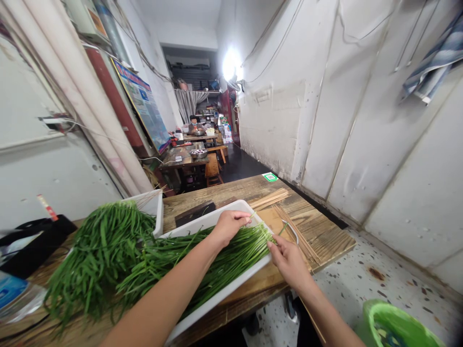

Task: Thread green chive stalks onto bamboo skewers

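Long garlic chives (pixel 231 260) lie in a white plastic tray (pixel 217 315), their pale stem ends pointing right. Above the tray, my left hand (pixel 228 227) is closed in a pinch, with a thin pale green chive stalk poking out past its fingertips. At the tray's right end, my right hand (pixel 289 258) pinches a chive stalk (pixel 284 228) beside the stem ends. Thin wooden skewers (pixel 298 233) lie on the table just beyond this hand. More chives (pixel 104 241) are heaped over a second white tray (pixel 159 212) on the left.
A second bundle of skewers (pixel 269 198) lies behind the tray on the wooden table (pixel 334 238). A green bucket (pixel 376 318) stands on the floor at lower right. A black box (pixel 39 246) sits at far left. Farther back, a person (pixel 194 124) is near other tables.
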A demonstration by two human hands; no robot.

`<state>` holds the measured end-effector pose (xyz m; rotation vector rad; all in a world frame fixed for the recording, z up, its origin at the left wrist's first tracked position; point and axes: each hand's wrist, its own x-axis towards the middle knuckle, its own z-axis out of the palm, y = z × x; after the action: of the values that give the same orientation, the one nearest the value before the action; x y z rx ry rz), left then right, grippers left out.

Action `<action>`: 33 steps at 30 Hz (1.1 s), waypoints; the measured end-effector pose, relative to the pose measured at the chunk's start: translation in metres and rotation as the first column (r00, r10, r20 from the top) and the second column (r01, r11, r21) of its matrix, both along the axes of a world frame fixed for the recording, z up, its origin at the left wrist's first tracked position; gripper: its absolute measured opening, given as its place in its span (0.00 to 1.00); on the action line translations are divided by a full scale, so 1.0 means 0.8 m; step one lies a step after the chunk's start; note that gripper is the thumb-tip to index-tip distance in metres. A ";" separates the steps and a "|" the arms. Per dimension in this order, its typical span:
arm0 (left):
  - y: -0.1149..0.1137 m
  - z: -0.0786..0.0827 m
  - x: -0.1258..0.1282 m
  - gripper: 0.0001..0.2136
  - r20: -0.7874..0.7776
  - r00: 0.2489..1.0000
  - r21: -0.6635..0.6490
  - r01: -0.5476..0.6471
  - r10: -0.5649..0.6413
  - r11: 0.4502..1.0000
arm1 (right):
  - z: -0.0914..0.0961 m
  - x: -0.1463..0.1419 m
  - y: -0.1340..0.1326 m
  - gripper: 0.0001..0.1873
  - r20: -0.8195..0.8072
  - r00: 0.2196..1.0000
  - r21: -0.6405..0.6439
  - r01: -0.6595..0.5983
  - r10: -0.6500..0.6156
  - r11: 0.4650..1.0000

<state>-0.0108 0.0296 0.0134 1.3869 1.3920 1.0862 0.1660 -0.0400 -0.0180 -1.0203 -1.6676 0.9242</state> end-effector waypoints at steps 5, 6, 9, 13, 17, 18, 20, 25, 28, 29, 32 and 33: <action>-0.004 0.007 -0.001 0.13 -0.100 0.995 0.040 0.016 -0.012 0.999 | -0.002 0.001 0.001 0.15 0.020 1.000 0.010 0.013 -0.013 1.000; -0.004 0.007 -0.001 0.13 -0.108 0.994 0.041 0.023 -0.019 0.999 | -0.003 0.000 0.001 0.15 0.018 1.000 0.013 0.012 -0.013 1.000; -0.006 0.006 -0.001 0.14 -0.134 0.990 0.047 0.059 -0.052 0.997 | -0.006 -0.001 0.002 0.15 0.013 1.000 0.019 0.021 -0.021 1.000; -0.010 0.006 -0.003 0.13 -0.190 0.967 0.069 0.186 -0.170 0.980 | -0.005 -0.001 0.006 0.16 -0.019 0.999 0.013 0.027 -0.026 1.000; -0.014 0.024 -0.012 0.14 -0.126 0.938 0.053 0.332 -0.324 0.942 | 0.008 0.002 0.009 0.17 -0.057 0.998 0.017 -0.012 0.013 1.000; -0.014 0.030 -0.016 0.16 -0.087 0.936 0.048 0.347 -0.342 0.937 | 0.013 0.003 0.009 0.16 -0.056 0.998 0.028 -0.024 0.026 0.999; -0.015 0.042 -0.020 0.18 -0.030 0.929 0.031 0.371 -0.370 0.928 | 0.021 0.002 0.009 0.16 -0.037 0.998 0.059 -0.048 0.050 0.997; -0.017 0.056 -0.024 0.17 -0.062 0.853 -0.044 0.517 -0.519 0.855 | 0.027 -0.003 0.009 0.18 0.005 0.999 0.111 -0.047 0.046 0.993; -0.017 0.055 -0.028 0.17 -0.014 0.895 -0.007 0.445 -0.445 0.896 | 0.025 -0.001 0.009 0.17 0.048 0.998 0.119 -0.032 0.027 0.992; -0.016 0.055 -0.029 0.17 0.006 0.904 0.008 0.427 -0.427 0.904 | 0.027 0.001 0.008 0.16 0.076 0.996 0.123 -0.051 0.042 0.991; -0.017 0.054 -0.035 0.17 0.044 0.903 0.028 0.426 -0.427 0.904 | 0.035 0.009 0.004 0.16 0.176 0.982 0.178 -0.099 0.067 0.979; -0.018 0.054 -0.037 0.18 0.042 0.903 0.030 0.427 -0.428 0.904 | 0.038 0.011 0.002 0.16 0.210 0.976 0.206 -0.101 0.056 0.973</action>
<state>-0.0401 0.0155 0.0570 1.5767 0.9768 0.8347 0.1748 -0.0383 0.0124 -0.9297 -1.9451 0.6878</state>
